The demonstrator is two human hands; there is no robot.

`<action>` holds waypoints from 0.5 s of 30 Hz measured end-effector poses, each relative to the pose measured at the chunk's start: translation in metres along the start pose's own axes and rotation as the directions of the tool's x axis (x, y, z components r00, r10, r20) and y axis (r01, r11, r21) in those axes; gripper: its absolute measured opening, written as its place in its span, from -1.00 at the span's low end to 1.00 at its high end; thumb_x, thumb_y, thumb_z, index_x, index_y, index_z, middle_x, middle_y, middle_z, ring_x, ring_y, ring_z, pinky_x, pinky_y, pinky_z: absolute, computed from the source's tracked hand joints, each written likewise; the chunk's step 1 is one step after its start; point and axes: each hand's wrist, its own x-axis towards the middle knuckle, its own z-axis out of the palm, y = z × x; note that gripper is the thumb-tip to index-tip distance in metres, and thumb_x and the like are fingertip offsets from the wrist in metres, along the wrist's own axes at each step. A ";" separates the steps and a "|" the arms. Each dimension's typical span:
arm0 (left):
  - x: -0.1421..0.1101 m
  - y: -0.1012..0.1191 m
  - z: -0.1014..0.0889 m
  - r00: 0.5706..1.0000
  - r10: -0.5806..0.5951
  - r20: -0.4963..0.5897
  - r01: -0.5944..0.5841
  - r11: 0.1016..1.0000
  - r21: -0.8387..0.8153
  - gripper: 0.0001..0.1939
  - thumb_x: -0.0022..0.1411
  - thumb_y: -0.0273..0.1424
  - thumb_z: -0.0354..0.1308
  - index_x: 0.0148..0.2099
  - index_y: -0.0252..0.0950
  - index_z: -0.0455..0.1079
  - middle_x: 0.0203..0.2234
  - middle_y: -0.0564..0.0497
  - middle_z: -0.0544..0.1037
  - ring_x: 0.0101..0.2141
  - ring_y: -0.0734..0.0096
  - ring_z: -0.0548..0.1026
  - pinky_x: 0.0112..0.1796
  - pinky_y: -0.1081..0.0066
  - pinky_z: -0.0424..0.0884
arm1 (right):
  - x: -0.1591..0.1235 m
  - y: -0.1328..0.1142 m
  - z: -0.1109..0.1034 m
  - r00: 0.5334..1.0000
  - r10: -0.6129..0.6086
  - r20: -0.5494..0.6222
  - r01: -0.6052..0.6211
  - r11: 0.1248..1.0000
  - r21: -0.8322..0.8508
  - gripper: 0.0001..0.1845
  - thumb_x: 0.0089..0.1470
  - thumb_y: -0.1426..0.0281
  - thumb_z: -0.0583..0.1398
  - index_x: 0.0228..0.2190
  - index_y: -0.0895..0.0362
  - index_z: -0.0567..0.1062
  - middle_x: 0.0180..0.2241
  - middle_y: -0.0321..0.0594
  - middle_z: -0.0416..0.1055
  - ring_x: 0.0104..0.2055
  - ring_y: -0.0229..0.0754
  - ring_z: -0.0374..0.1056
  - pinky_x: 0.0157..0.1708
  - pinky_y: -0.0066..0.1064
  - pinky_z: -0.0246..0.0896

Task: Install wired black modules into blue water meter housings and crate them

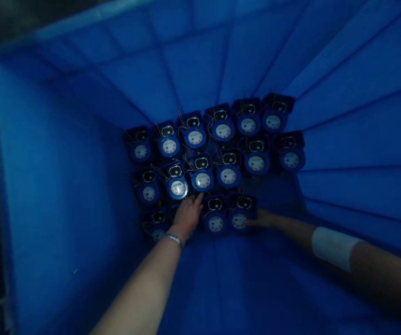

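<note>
Rows of blue water meters with round white dials, black upper panels and thin loose wires stand on the floor of a deep blue bin. My left hand, a silver bracelet at its wrist, lies over a meter in the nearest row and mostly covers it. Its thumb is stretched apart from the other fingers, whose tips are partly hidden. At the right end of that row, my right hand grips a water meter by its right side, thumb on the dial's edge. That meter sits upright beside another meter.
Tall ribbed walls of the bin rise around the meters. Bare bin floor shows right of the nearest row. A white patch wraps my right forearm. The light is dim, and the edges are blurred.
</note>
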 end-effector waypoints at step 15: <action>-0.169 0.071 -0.214 0.786 -0.391 -0.478 0.149 0.871 -0.468 -0.69 0.17 -0.49 -0.19 -0.08 -0.37 0.26 -0.38 -0.11 0.53 -0.35 0.31 0.47 -0.28 0.34 0.35 | -0.285 -0.048 0.024 0.720 -0.397 -0.569 0.231 0.911 -0.343 -0.59 0.04 0.31 -0.03 -0.07 0.21 0.19 -0.24 -0.19 0.31 -0.23 -0.36 0.29 -0.23 -0.59 0.20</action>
